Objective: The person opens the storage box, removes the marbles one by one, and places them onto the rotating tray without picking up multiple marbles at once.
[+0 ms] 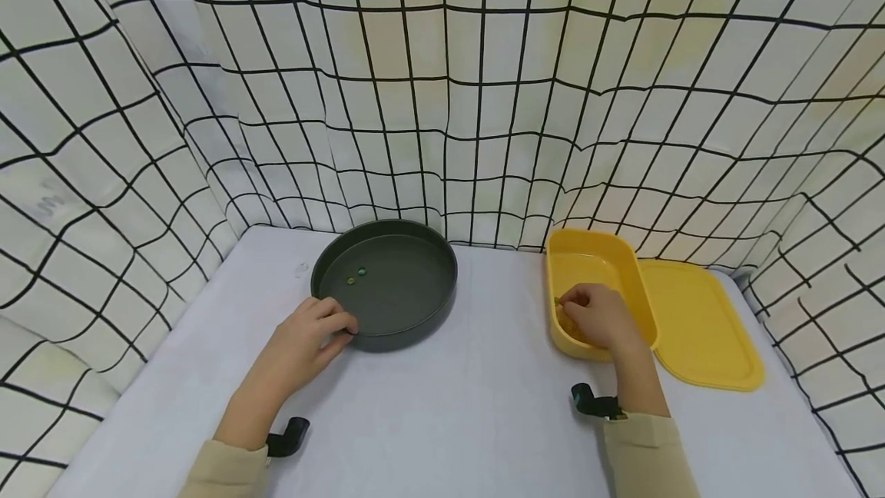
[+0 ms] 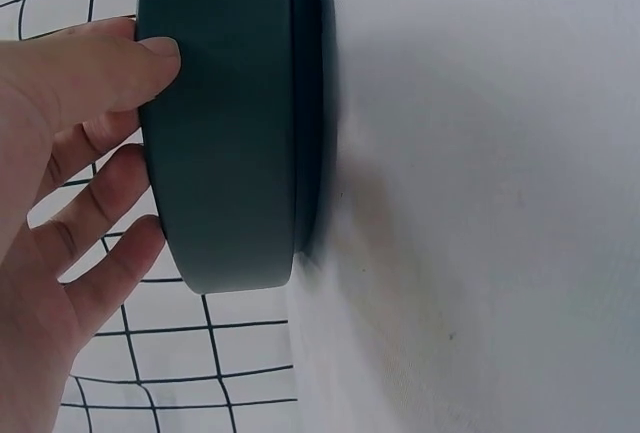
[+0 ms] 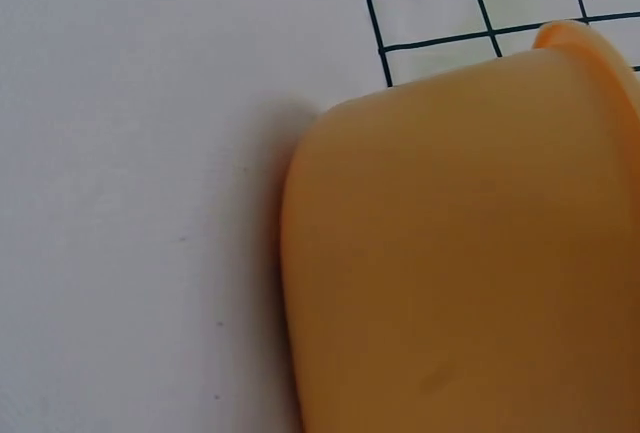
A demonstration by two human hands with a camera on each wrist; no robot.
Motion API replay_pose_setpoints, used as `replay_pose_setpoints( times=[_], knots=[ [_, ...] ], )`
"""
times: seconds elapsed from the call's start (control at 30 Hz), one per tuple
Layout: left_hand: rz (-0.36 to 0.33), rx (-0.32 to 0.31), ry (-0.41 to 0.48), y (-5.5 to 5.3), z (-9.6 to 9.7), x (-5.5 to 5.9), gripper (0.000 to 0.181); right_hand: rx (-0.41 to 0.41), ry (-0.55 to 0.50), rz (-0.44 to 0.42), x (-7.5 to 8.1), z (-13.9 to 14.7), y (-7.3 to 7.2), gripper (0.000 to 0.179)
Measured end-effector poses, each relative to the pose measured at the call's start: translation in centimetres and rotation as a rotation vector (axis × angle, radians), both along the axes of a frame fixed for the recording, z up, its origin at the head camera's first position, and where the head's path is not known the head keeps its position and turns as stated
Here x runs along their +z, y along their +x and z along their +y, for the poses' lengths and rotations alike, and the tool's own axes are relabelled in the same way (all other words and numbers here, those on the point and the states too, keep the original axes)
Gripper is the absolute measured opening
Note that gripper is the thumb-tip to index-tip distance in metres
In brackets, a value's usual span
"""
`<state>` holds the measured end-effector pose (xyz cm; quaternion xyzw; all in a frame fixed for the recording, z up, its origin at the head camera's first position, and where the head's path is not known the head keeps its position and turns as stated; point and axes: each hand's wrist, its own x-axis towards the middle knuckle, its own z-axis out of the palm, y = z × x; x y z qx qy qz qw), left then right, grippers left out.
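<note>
A dark green round pan [image 1: 404, 283] stands on the white table, with a yellowish glass bead [image 1: 351, 280] and a green glass bead [image 1: 362, 271] on its bottom. My left hand [image 1: 311, 336] holds the pan's near-left rim; in the left wrist view its thumb [image 2: 150, 63] lies on the outer wall and the fingers reach behind the rim. My right hand [image 1: 600, 316] is inside a yellow plastic container [image 1: 639, 294], thumb and fingertips together on a small green bead [image 1: 557, 300] by the left wall. The right wrist view shows just the container's outside [image 3: 450, 253], no hand.
A flat yellow lid [image 1: 705, 325] lies on the table right of the container, partly behind it. White cloth walls with a black grid [image 1: 477, 98] rise behind and at both sides. White tabletop [image 1: 498, 375] stretches between pan and container.
</note>
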<state>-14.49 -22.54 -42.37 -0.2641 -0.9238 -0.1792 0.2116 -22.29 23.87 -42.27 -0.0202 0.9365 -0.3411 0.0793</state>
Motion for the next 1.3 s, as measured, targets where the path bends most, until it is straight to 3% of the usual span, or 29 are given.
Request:
replay_pose_setpoints(
  times=[0.17, 0.53, 0.97, 1.13, 1.3],
  knots=[
    [-0.01, 0.01, 0.0, -0.1, 0.0, -0.1, 0.023, -0.025, -0.061, 0.054, 0.4, 0.1, -0.1, 0.023],
    [0.007, -0.009, 0.007, -0.5, 0.0, 0.2, 0.024, -0.16, -0.246, 0.152, 1.0, 0.3, -0.1, 0.028],
    [0.003, 0.005, -0.006, -0.4, 0.2, 0.8, 0.024, -0.176, -0.376, 0.178, 1.5, 0.2, -0.5, 0.036],
    [0.005, 0.002, 0.004, -0.3, 0.1, 0.4, 0.025, -0.188, -0.521, 0.169, 1.4, 0.0, -0.5, 0.043],
    [-0.03, 0.017, 0.001, 0.1, 0.0, -0.1, 0.023, -0.173, -0.704, 0.138, 1.2, -0.5, -0.2, 0.039]
  ],
)
